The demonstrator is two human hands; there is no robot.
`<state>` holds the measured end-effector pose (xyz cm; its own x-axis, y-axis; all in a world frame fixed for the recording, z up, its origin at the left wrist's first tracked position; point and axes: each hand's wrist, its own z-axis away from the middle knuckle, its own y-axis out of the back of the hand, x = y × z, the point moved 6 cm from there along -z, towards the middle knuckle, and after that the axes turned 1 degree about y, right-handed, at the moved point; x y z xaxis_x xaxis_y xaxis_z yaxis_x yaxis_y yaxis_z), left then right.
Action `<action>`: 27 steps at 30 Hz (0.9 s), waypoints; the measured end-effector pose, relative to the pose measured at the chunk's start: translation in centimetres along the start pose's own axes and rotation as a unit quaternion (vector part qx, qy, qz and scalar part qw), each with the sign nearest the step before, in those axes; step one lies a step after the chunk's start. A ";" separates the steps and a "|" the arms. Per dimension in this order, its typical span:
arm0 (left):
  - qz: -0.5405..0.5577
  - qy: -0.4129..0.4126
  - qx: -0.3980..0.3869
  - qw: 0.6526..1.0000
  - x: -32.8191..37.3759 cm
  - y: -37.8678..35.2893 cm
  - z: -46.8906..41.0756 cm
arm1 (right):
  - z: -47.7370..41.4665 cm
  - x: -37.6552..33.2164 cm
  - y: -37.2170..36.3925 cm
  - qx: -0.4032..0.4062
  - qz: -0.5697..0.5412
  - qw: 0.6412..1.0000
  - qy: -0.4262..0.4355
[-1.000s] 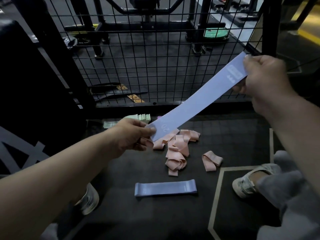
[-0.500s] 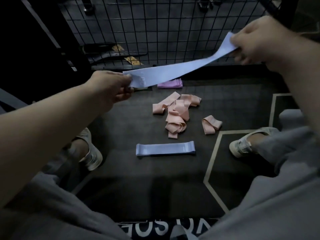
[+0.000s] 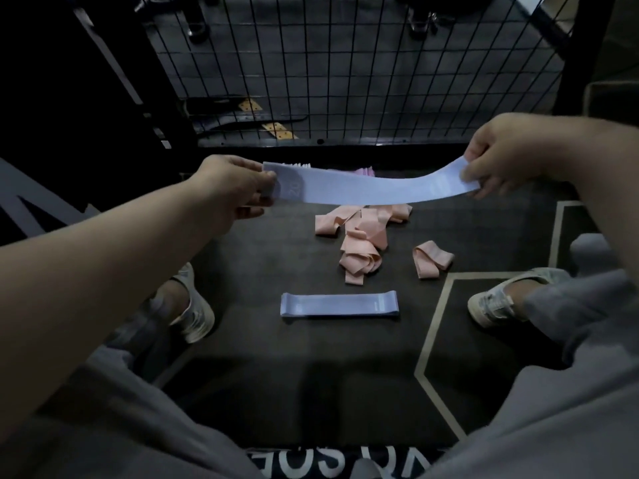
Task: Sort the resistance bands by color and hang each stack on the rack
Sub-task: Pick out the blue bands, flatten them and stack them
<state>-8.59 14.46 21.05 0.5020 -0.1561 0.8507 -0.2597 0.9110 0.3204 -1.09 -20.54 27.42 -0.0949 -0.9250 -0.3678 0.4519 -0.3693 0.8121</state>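
fingers of the left hand pinch one short end of a pale blue band, thumb on top. the right hand pinches the opposite end in like manner. the band spans hand to hand in the air above the floor, long axis left to right across the view, sagging slightly at mid-length. below it and nearer the body, a second blue band lies flat on the floor, its long axis also left to right, roughly parallel to the held one. judgement: lowering the held band toward the body would lay it on its match with no turning needed, and both hands stand about equally far from it. pink bands lie heaped between the two blue ones, with one pink loop just beside the heap. a wire mesh panel stands beyond.
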 end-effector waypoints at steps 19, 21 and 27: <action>-0.074 0.029 -0.042 0.996 -4.8 0.1 0.5 | -1.1 5.0 -6.5 -0.092 -0.078 0.989 -0.091; -0.078 0.035 -0.044 0.995 -5.6 0.1 0.6 | -0.6 6.2 -7.2 -0.119 -0.100 0.983 -0.102; -0.209 0.036 -0.104 0.972 -6.9 -1.4 -0.4 | -2.1 7.8 -11.4 -0.150 -0.156 0.967 -0.137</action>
<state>-11.34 14.37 14.59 0.5869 -0.5086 0.6300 0.1480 0.8324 0.5341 -5.14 -23.35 14.40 -0.4807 -0.7766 -0.4073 0.5967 -0.6300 0.4970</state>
